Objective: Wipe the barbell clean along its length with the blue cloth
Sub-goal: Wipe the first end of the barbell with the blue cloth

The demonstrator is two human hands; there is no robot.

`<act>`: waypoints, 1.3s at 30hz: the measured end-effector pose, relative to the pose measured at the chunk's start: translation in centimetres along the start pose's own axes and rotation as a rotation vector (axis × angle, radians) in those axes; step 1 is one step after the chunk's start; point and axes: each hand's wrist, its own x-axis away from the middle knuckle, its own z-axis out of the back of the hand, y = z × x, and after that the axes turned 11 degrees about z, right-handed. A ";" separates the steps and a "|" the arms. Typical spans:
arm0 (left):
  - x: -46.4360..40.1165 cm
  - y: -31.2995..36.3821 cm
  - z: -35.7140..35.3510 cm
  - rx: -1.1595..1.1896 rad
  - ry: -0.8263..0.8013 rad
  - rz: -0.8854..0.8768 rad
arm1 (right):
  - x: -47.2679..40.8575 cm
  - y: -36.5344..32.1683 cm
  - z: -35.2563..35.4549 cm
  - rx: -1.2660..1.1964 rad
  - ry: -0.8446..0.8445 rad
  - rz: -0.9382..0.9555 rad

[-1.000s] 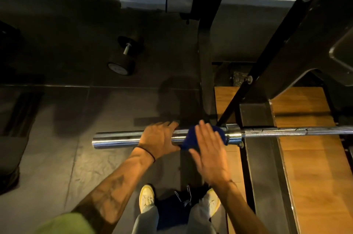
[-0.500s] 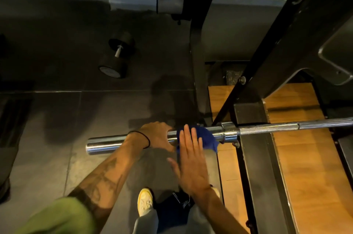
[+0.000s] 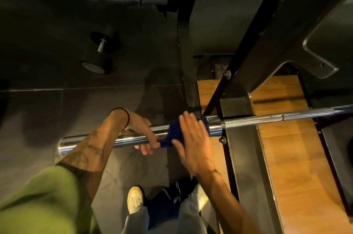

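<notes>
Gleaming chrome barbell (image 3: pixel 248 119); left hand (image 3: pixel 142 130) gripping it; right hand (image 3: pixel 193 142) flat on blue cloth (image 3: pixel 172 134)

Dumbbell (image 3: pixel 97 56) lies on floor (image 3: pixel 47 115) behind barbell (image 3: pixel 267 119).

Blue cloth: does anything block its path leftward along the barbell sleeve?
Yes. The left hand grips the barbell sleeve right beside the blue cloth, which the right hand presses flat onto the sleeve. Beyond that hand, the sleeve shows bare to its end.
</notes>
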 end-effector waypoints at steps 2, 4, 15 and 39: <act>0.2 0.1 0.3 0.005 -0.048 0.017 | -0.6 -1.4 0.4 -0.114 0.016 -0.243; 0.4 0.4 0.2 -0.022 -0.052 0.020 | -2.4 -4.8 0.9 -0.174 -0.004 -0.316; -0.3 -1.6 -5.9 -0.396 1.065 -0.119 | -0.8 -5.9 0.8 -0.270 0.072 -0.353; -2.7 -8.0 -14.9 -0.323 1.519 -0.107 | 0.5 -9.5 -0.4 -0.054 -0.046 0.229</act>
